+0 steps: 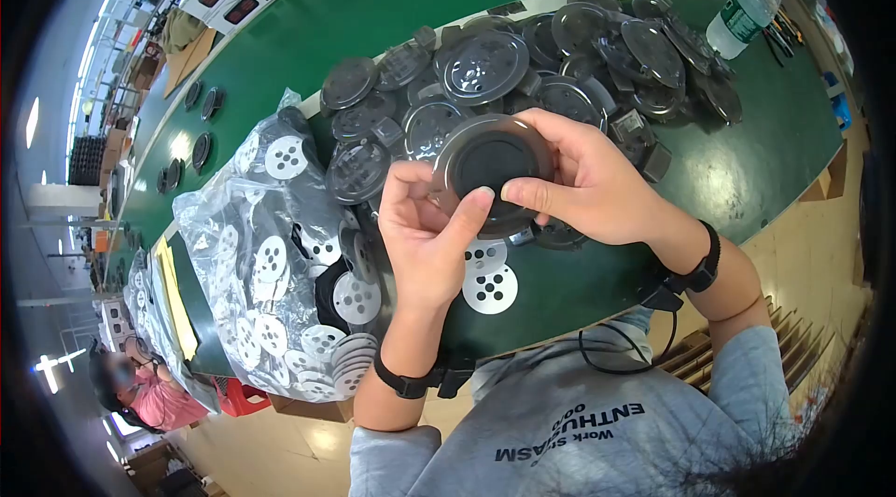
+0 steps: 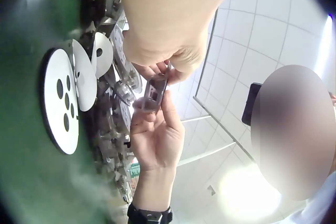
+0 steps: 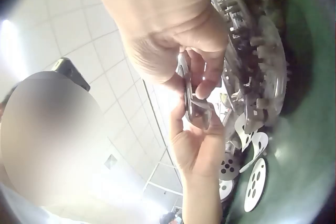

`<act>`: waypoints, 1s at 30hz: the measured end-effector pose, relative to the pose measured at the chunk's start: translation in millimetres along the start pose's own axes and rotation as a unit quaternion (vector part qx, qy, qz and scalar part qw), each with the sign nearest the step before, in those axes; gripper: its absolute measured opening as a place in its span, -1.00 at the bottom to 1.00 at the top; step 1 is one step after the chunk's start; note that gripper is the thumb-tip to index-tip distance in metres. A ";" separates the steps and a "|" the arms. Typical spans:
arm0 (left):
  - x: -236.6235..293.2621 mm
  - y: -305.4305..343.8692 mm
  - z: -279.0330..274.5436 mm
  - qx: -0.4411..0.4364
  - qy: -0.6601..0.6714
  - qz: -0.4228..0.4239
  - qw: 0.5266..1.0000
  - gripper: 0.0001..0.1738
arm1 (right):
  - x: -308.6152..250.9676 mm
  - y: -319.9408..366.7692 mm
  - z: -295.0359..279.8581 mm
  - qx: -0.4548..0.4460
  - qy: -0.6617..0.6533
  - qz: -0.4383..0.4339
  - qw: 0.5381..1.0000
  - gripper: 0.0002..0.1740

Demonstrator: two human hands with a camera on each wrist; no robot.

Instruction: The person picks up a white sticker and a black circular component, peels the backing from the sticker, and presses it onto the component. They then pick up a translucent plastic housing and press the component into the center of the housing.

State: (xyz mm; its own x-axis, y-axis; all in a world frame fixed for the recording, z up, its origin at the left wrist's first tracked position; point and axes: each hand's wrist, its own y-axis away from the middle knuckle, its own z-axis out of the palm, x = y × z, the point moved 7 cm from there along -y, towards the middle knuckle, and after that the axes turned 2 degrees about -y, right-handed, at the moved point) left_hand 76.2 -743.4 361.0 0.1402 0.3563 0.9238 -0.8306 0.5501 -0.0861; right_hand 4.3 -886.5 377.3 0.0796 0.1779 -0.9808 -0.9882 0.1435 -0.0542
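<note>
A round, translucent dark plastic cover (image 1: 455, 147) with a black disc (image 1: 495, 164) in its middle is held up above the table between both hands. My left hand (image 1: 423, 240) pinches its left side, the thumb lying on the front face near the lower edge of the black disc. From the right, my right hand (image 1: 602, 184) grips the rim with the thumb on the black disc and fingers behind. Edge-on in the left wrist view, the cover (image 2: 156, 94) shows a box-shaped part on its back. Below the hands lie loose white discs with holes (image 1: 490, 289).
Behind the hands spreads a heap of similar dark covers (image 1: 481, 63) on the green table (image 1: 728, 175). A clear plastic bag (image 1: 243, 226) of white discs lies to the left. A water bottle (image 1: 747, 10) stands at the back right. Another person (image 1: 163, 394) sits at the far left.
</note>
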 end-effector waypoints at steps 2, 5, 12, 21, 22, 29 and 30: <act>-2.3 -0.1 -1.7 -0.003 -0.013 0.002 1.000 -0.65 | -0.2 1.4 -1.7 -0.007 0.009 0.038 0.999 -0.51; -6.3 -1.1 0.2 0.002 0.002 -0.023 1.000 -0.68 | -2.7 2.6 -2.1 -0.010 0.004 0.058 0.998 -0.54; -8.1 -0.9 -0.7 -0.001 0.069 -0.043 0.997 -0.74 | 2.1 -2.1 -3.1 -0.022 -0.112 0.075 0.991 -0.58; 1.1 2.5 0.0 0.011 0.085 -0.033 0.996 -0.78 | -1.4 4.7 5.3 -0.068 -0.063 0.071 0.993 -0.42; 0.6 2.9 -0.2 0.009 0.095 -0.038 0.995 -0.77 | -2.7 5.4 5.1 -0.069 -0.054 0.063 0.994 -0.46; 2.3 5.0 4.0 -0.068 0.040 0.013 0.997 -0.60 | -1.3 0.7 -0.4 -0.022 -0.028 0.006 0.999 -0.61; 2.3 4.9 4.3 -0.073 0.040 0.020 0.996 -0.58 | -2.8 1.2 -1.1 -0.016 -0.026 0.007 1.000 -0.61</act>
State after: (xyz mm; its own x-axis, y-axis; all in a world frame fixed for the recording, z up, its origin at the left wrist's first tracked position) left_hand 70.2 -743.1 364.3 0.1562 0.4354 0.8866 -0.7505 0.6358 -0.1800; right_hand 2.8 -887.8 379.8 0.0725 0.2294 -0.9706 -0.9928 0.1093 -0.0484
